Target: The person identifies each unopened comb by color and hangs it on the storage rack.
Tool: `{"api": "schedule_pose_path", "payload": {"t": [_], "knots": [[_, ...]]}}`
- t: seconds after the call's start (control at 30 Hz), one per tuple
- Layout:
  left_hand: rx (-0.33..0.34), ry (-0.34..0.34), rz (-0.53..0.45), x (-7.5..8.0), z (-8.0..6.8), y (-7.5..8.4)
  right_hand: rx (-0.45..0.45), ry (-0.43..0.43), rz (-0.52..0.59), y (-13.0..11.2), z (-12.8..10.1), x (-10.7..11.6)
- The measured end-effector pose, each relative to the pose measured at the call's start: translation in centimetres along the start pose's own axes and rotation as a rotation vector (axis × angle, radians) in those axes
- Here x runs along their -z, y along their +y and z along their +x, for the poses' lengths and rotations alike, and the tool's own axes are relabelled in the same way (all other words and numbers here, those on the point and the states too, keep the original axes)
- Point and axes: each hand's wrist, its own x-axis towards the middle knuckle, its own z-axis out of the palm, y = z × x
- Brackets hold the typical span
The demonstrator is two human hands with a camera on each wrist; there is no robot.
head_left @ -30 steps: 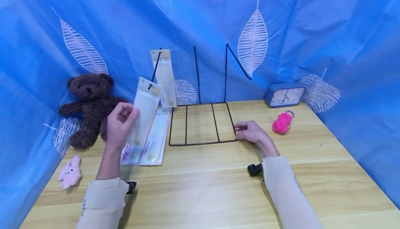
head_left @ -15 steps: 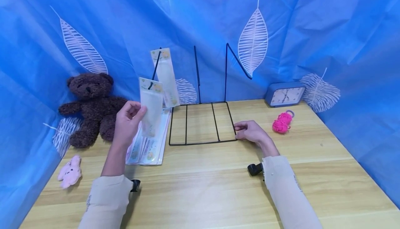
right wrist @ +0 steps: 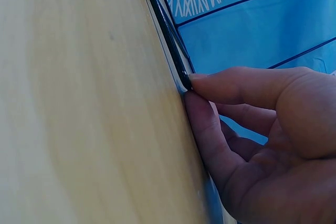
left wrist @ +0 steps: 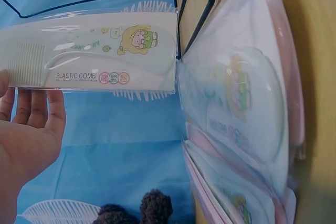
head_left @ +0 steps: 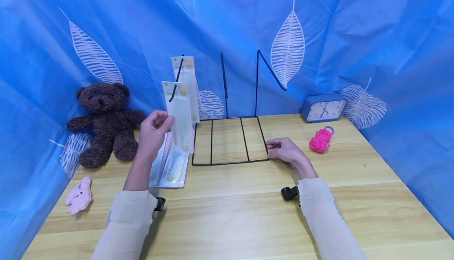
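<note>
My left hand (head_left: 152, 134) pinches the edge of a packaged plastic comb (head_left: 181, 128) by thumb and fingers. The comb's pack hangs upright from the left hook of a black wire rack (head_left: 230, 162), the hook's tip poking out in front of its top. Behind it on the same hook is another comb pack (head_left: 190, 70). In the left wrist view the held pack reads "PLASTIC COMB" and has a cartoon figure. My right hand (head_left: 286, 149) holds the rack's front right corner between thumb and forefinger, low at the tabletop.
More comb packs (head_left: 173, 171) lie overlapping on the table, partly hidden by the held one. A brown teddy bear (head_left: 104, 122) and a small pink plush toy (head_left: 79, 197) are at the left. A blue clock (head_left: 324, 109) and pink yarn bundle (head_left: 320, 141) are at the right.
My left hand has moved right and slightly up, taking the comb pack further back along the hook, close to the rear pack. The right hand stays at the rack's corner.
</note>
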Motion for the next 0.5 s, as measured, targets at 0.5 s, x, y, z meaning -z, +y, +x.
{"api": "schedule_pose_path", "payload": {"t": [0.5], "knots": [[0.102,0.047,-0.033,-1.8,2.9,0.3,-0.001,0.001,-0.003,0.2,0.1,0.1]]}}
